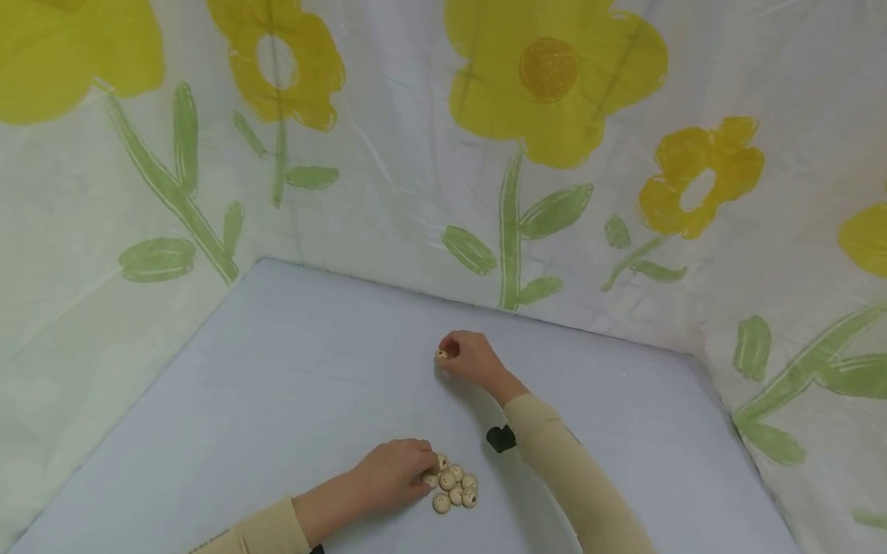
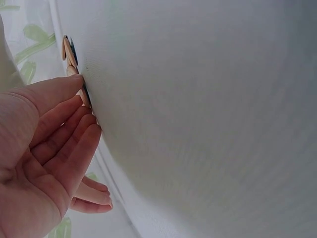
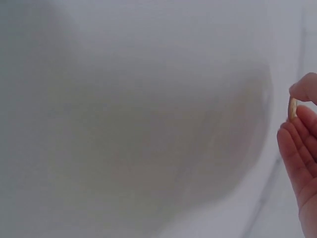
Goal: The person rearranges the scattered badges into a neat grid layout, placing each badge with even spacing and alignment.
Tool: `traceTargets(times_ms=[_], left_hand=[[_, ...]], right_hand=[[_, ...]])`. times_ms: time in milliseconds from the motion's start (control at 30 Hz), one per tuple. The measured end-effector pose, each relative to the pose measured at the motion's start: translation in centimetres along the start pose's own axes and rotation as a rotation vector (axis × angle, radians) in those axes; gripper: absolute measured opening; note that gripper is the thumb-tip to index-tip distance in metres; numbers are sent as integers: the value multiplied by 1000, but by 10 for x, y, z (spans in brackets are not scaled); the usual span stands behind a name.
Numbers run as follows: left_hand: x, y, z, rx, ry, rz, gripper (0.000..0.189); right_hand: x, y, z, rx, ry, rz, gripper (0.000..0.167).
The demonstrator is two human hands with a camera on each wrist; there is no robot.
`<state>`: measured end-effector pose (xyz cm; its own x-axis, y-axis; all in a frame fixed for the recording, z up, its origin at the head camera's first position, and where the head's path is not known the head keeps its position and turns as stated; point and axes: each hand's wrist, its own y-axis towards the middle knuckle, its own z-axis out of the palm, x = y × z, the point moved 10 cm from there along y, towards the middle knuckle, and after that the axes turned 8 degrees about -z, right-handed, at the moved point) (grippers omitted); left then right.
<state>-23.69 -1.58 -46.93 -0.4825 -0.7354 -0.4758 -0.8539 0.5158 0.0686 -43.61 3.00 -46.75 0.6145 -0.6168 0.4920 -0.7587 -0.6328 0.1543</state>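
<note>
A small round wooden disc [image 3: 292,108] is pinched between the thumb and fingertips of my right hand [image 1: 473,359], over the far middle part of the table. It appears edge-on in the right wrist view. Several like it, pale with small dark marks on their faces, lie in a cluster of wooden discs [image 1: 447,478] closer to me. My left hand [image 1: 395,475] rests at the cluster's left side, its fingertips touching the nearest discs and partly covering them. In the left wrist view, the relaxed fingers and thumb [image 2: 59,91] reach the edges of discs [image 2: 69,52].
A pale table [image 1: 302,345] lies under both hands, its far edge meeting a white cloth backdrop [image 1: 389,145] printed with yellow flowers. The backdrop also runs along the left and right sides. A dark wrist strap piece [image 1: 501,438] shows beside the right sleeve [image 1: 576,469].
</note>
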Motion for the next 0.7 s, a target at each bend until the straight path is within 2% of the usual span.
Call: traceTargets(times_ms=[333,500,700], left_hand=[[-2,-2,-3,-9,5,0,12],[-4,-2,-4,-1,3,-1,12],[-3,-3,-4,-20,8,3,12]], right_hand=[[-2,19,4,-6,-7,6,13],[-7,26,5,-22,-17,39,14],[-9,36,5,-42,-30,53,15]])
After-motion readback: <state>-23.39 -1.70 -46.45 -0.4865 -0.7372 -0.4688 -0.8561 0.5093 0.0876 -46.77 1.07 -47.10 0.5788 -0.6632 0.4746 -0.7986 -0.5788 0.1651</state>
